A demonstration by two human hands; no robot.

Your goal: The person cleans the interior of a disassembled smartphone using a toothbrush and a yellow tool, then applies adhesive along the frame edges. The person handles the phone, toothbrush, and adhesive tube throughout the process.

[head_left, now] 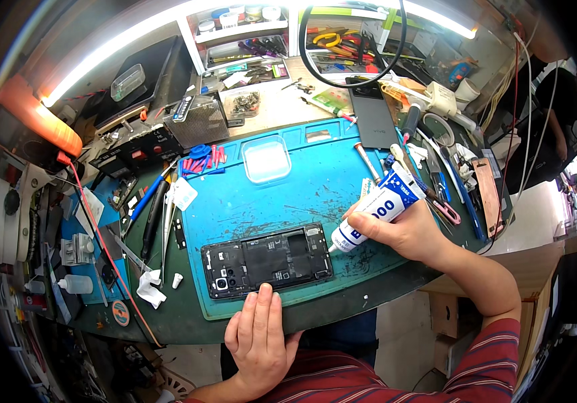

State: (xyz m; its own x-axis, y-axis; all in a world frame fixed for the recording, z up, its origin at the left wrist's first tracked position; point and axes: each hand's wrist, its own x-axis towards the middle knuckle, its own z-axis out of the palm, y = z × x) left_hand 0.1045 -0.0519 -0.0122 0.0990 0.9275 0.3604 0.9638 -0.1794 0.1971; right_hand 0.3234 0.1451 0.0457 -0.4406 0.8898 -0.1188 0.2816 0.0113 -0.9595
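Note:
An opened smartphone (271,258) lies on the blue work mat (218,201), its back cover off and its black inside facing up. The camera cluster sits at its left end. My left hand (259,339) has its fingers stretched out, with the fingertips at the phone's near edge. Gripped in my right hand (413,232) is a white and blue glue tube (377,209), tilted so that its nozzle points down to the left. That nozzle is close to the phone's right end; whether it touches I cannot tell.
A clear plastic box (266,160) stands on the mat's far part. A dark phone back cover (372,117) lies at the far right. Tweezers, a blue pen-like tool (147,200) and crumpled tissue (150,289) are on the left. Hand tools crowd the right side. A cable loop (304,54) hangs above.

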